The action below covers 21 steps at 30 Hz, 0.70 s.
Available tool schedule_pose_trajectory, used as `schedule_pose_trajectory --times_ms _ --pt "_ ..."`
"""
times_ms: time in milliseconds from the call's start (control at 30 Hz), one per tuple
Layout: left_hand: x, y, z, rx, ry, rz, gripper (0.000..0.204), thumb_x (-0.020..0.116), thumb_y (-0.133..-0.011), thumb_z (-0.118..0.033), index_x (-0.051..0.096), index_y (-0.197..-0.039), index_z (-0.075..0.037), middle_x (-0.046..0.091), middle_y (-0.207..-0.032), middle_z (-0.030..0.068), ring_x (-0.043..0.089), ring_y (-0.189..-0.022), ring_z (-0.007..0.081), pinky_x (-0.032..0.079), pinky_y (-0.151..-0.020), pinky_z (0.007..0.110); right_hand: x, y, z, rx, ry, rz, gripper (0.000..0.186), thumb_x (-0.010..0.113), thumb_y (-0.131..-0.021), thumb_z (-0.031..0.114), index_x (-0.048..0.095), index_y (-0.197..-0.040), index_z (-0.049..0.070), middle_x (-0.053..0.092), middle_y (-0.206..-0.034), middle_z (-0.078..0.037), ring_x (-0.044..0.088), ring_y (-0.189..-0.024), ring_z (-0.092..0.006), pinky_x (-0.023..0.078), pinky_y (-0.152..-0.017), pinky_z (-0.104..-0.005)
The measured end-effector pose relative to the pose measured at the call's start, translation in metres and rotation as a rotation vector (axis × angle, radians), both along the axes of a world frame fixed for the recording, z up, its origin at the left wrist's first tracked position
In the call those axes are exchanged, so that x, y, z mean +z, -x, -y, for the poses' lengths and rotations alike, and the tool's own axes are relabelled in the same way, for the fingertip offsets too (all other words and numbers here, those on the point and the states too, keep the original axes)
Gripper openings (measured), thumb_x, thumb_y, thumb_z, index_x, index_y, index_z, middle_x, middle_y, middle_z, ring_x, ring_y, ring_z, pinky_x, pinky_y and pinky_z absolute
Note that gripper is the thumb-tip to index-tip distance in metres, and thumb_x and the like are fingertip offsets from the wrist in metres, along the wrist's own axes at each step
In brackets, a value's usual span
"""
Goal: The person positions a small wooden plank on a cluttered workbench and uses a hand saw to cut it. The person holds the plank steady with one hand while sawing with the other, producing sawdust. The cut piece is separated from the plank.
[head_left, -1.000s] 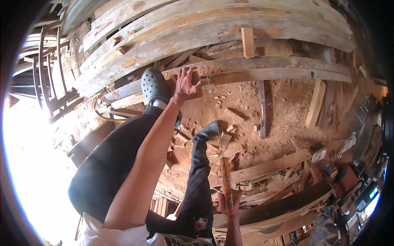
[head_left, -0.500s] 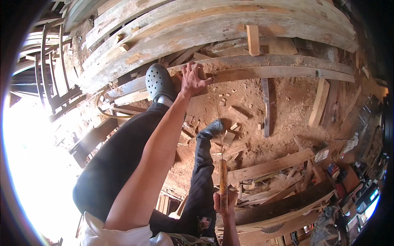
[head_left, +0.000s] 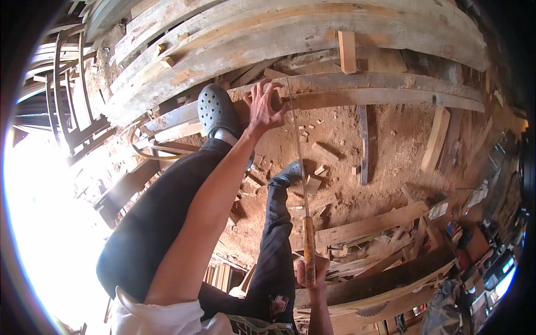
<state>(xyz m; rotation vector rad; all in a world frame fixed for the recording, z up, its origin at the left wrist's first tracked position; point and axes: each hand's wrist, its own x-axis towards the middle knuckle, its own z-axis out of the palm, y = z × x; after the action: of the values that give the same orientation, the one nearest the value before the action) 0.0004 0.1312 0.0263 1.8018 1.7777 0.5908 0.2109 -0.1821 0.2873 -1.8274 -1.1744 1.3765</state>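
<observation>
My right hand [head_left: 314, 271] is closed round the worn wooden handle of a handsaw [head_left: 302, 184]. Its thin blade, seen almost edge-on, runs away from me to the long plank [head_left: 385, 82], and its far end lies over that plank beside my left fingers. My left hand [head_left: 264, 107] has its fingers bent and spread over a reddish-brown piece of wood [head_left: 276, 100], the thumb on the near side, just left of the blade. Much of that piece is hidden by the hand. My left foot, in a grey clog [head_left: 216, 110], rests on the plank next to the hand.
Big weathered boards [head_left: 391, 30] are stacked beyond the plank, with a small upright block [head_left: 347, 52] against them. Offcuts [head_left: 325, 152] and sawdust cover the ground round my other clog [head_left: 288, 174]. More timber [head_left: 368, 223] lies at the right; a yellowish hoop [head_left: 135, 146] is at the left.
The saw has slid away from me, so its far end reaches farther over the plank, and its handle has shifted slightly right. My left fingers are more bent and raised at the knuckles.
</observation>
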Motion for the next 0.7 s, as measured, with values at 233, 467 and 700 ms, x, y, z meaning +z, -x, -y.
schedule_pose_trajectory --times_ms 233,467,700 --pt "-0.003 -0.013 0.003 -0.018 -0.153 -0.020 0.033 0.071 -0.068 -0.028 0.069 -0.097 -0.014 0.055 -0.116 0.0065 0.046 -0.117 0.0297 0.026 -0.100 0.054 0.002 0.001 0.009 -0.015 0.134 -0.043 0.028 0.065 -0.091 0.017 0.052 -0.068 0.007 0.052 -0.058 -0.002 0.051 -0.047 -0.0127 0.043 -0.045 -0.0253" --pt "-0.005 -0.015 0.001 -0.036 -0.206 -0.070 0.035 0.070 -0.068 -0.032 0.069 -0.097 -0.014 0.057 -0.107 0.0068 0.047 -0.113 0.0309 0.028 -0.099 0.053 -0.005 0.012 0.020 0.016 0.208 -0.139 0.029 0.062 -0.094 0.013 0.054 -0.067 0.006 0.050 -0.054 -0.002 0.051 -0.042 -0.0110 0.042 -0.037 -0.0249" --pt "-0.007 -0.014 0.000 -0.051 -0.232 -0.125 0.042 0.071 -0.064 -0.032 0.071 -0.102 -0.014 0.057 -0.110 0.0096 0.047 -0.115 0.0333 0.030 -0.101 0.054 0.005 0.013 0.009 0.052 0.042 -0.030 0.028 0.070 -0.083 0.006 0.051 -0.063 0.006 0.051 -0.054 0.000 0.050 -0.040 -0.0139 0.039 -0.037 -0.0266"
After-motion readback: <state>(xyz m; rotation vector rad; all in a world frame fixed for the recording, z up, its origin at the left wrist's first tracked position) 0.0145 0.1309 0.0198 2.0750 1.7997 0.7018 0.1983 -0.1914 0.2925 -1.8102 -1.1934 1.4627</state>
